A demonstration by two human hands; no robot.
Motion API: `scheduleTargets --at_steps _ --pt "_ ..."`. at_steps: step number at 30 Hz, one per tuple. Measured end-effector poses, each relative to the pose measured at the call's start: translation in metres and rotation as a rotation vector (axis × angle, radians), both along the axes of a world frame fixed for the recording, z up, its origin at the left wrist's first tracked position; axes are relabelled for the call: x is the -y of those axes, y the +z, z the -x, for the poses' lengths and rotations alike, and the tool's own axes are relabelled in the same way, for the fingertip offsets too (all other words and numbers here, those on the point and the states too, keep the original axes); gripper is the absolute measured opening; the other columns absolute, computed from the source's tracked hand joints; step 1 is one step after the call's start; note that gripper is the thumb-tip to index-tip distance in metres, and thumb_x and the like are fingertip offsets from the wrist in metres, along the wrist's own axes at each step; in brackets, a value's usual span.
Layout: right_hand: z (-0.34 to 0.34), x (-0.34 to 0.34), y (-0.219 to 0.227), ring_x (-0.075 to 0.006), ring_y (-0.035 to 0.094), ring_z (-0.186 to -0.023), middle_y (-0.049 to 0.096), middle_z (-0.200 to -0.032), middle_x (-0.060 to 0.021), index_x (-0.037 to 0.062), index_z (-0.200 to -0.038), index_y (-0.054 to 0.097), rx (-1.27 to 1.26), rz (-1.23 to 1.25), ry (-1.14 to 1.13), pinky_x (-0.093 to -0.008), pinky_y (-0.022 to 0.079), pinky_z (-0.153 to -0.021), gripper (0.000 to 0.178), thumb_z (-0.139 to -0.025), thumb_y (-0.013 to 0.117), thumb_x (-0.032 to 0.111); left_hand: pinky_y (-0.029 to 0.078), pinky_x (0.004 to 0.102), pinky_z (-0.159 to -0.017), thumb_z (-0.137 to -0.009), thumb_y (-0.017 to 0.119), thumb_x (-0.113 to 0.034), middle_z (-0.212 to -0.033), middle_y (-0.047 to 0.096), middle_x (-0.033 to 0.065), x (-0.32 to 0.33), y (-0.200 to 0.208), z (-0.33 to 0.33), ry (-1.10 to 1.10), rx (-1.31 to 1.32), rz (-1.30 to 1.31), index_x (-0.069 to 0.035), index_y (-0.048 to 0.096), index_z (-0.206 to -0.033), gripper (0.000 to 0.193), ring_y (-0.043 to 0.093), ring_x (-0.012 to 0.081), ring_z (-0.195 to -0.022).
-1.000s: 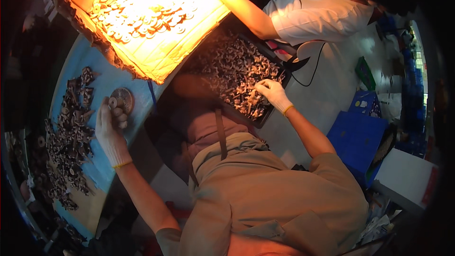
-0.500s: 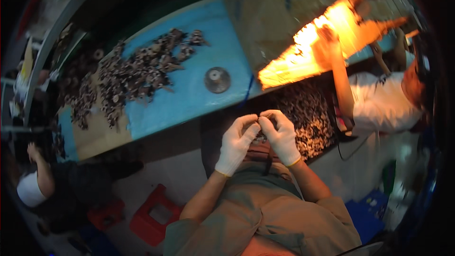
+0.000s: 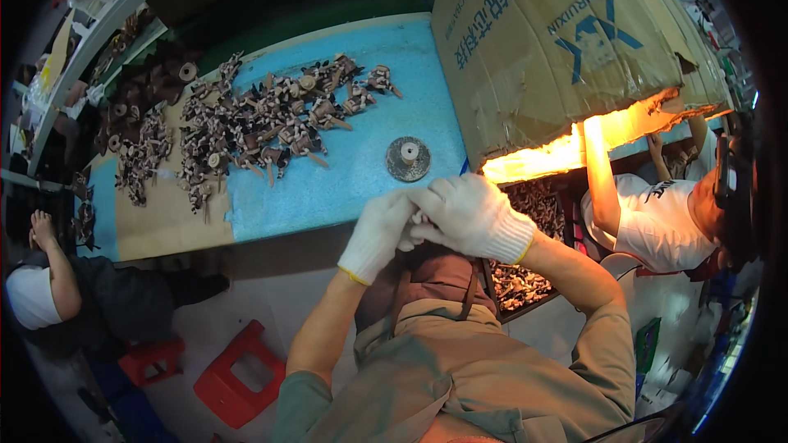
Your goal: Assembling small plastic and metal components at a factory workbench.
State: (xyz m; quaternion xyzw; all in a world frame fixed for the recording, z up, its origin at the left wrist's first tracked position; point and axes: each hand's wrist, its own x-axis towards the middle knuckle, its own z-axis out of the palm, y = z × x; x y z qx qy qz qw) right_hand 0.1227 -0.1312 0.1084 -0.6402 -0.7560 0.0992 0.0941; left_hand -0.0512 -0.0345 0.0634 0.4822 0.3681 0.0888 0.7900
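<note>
Both hands wear white knitted gloves with yellow cuffs and meet at the near edge of the blue-topped table (image 3: 353,189). My left hand (image 3: 376,234) is closed, its fingers tucked against the other hand. Over those fingertips bends my right hand (image 3: 480,217), also closed. Whatever lies between the fingers is hidden by the gloves. Just beyond them on the table stands a round grey disc (image 3: 408,159) with a pale hub. Farther left spreads a heap of small brown, black and pale parts (image 3: 263,119), too jumbled to name singly.
A large cardboard box (image 3: 525,57) stands at the right, brightly lit inside, with a co-worker's arm (image 3: 603,184) reaching in. Below it sits a tray of small parts (image 3: 525,283). Another person's arm (image 3: 61,271) is at far left. A red stool (image 3: 242,373) stands on the floor.
My hands have gone from fingertips meeting to right hand folded over left, slightly nearer the table. The whole view has shifted, and the box's printed side shows more.
</note>
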Motion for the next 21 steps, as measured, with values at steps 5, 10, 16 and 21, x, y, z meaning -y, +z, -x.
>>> scheduleTargets --at_steps 5,10,16,21 --pt "-0.001 -0.024 -0.008 -0.0406 0.076 -0.092 0.076 -0.098 -0.0238 -0.0006 -0.121 0.063 -0.576 -0.141 -0.526 -0.0454 0.061 -0.082 0.047 -0.102 0.067 0.043 0.059 0.0347 -0.076 -0.1 0.072 -0.03 -0.11 0.074 0.0165 -0.029 -0.024 -0.022 0.206 -0.163 -0.912 0.002 0.068 -0.13 0.044 0.071 0.019 -0.081" --pt "0.006 -0.053 -0.013 -0.0453 0.076 -0.091 0.075 -0.098 -0.0269 -0.0024 -0.117 0.063 -0.316 -0.115 -0.722 -0.0511 0.061 -0.08 0.048 -0.105 0.063 0.045 0.058 0.0358 -0.084 -0.093 0.078 -0.026 -0.111 0.077 0.014 -0.054 -0.032 -0.042 0.047 -0.126 -0.989 -0.004 0.066 -0.141 0.054 0.072 0.0196 -0.089" --pt "0.0 -0.072 0.001 -0.0475 0.075 -0.088 0.074 -0.092 -0.0286 -0.0003 -0.116 0.062 -0.118 0.113 -0.627 -0.0561 0.059 -0.078 0.05 -0.104 0.063 0.048 0.056 0.038 -0.09 -0.091 0.078 -0.022 -0.11 0.076 0.0154 -0.057 -0.035 -0.038 -0.026 -0.09 -0.857 -0.004 0.072 -0.13 0.043 0.071 0.0246 -0.094" --pt "0.003 -0.083 -0.008 -0.0455 0.076 -0.081 0.074 -0.086 -0.0257 0.001 -0.106 0.061 0.094 0.115 -0.485 -0.0569 0.061 -0.071 0.043 -0.105 0.06 0.044 0.056 0.0401 -0.093 -0.094 0.075 -0.025 -0.115 0.074 0.017 -0.062 -0.037 -0.031 -0.085 -0.081 -0.776 -0.007 0.069 -0.133 0.043 0.072 0.032 -0.102"
